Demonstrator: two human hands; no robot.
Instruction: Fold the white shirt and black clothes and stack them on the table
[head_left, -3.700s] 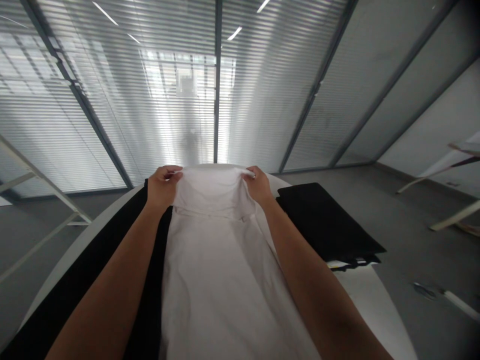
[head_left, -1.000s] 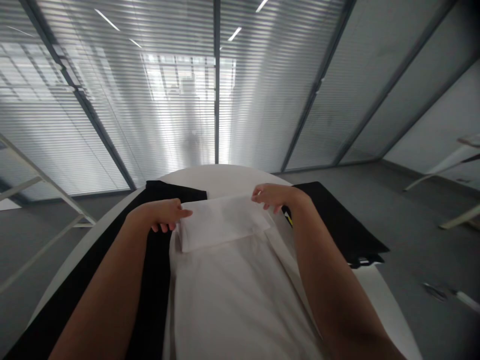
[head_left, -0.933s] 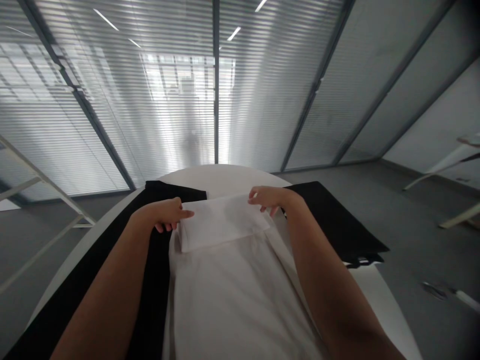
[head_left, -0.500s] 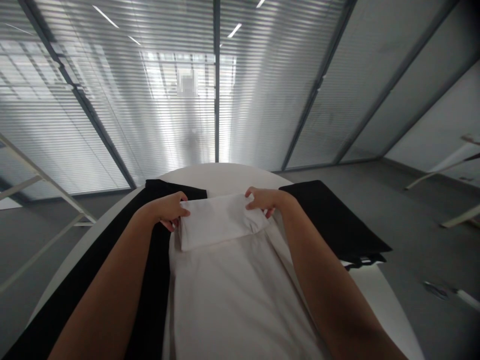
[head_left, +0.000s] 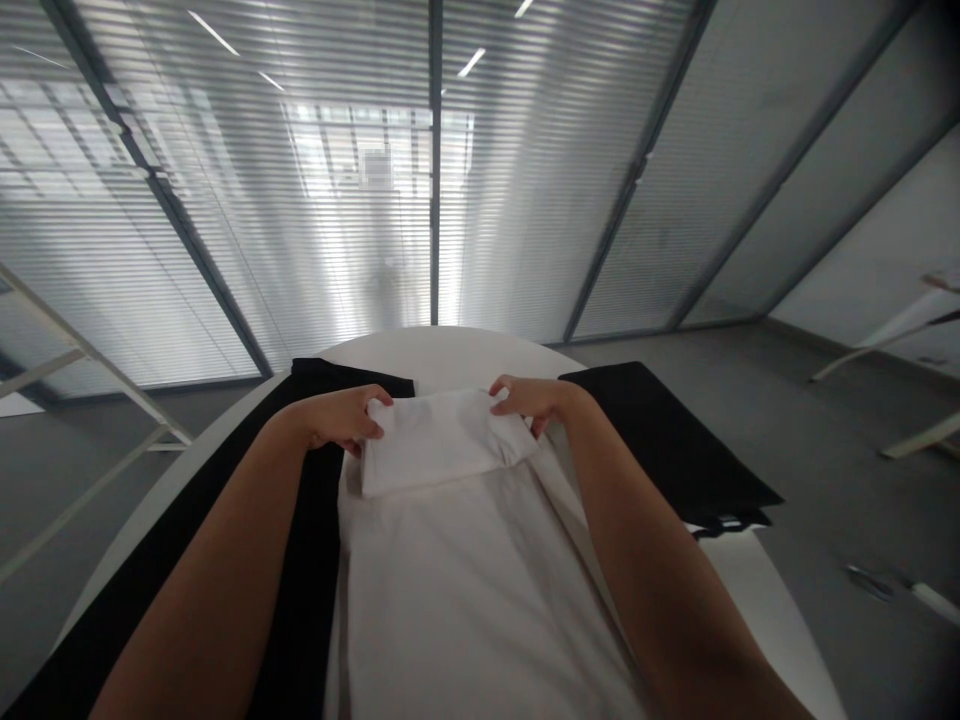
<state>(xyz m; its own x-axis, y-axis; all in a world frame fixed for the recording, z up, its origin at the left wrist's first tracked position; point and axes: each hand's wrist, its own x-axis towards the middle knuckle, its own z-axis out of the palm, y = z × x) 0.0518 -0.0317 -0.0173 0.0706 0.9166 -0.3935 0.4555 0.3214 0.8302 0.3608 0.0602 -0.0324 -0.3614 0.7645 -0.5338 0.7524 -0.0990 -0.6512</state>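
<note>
Head view, left arm: reaches in from the lower left, slanting forward over the black cloth (head_left: 311, 560), the wrist bent inward.
Left hand (head_left: 339, 418): thumb and forefinger pinch the far left corner of the white cloth (head_left: 450, 600).
Right arm: slants forward and inward from the lower right, mirroring the left, its wrist also turned toward the middle.
Right hand (head_left: 534, 400): thumb and forefinger pinch the far right corner, rumpling the cloth there.
White cloth: lies lengthwise on the round white table (head_left: 442, 347), between the forearms, its far end folded back in a flat band (head_left: 442, 445).
Black stack (head_left: 667, 440): lies on the table to the right, just beyond the right forearm.
Hidden: the lower fingers of both hands, partly; part of the stack behind the right forearm; whether the black cloth runs under the white one cannot be told.
Cut off: the white cloth's near end, at the bottom edge.
Hard to make out: the small objects (head_left: 870, 582) low on the right, blurred; a pixelated patch covers part of the blinds (head_left: 517, 220).
</note>
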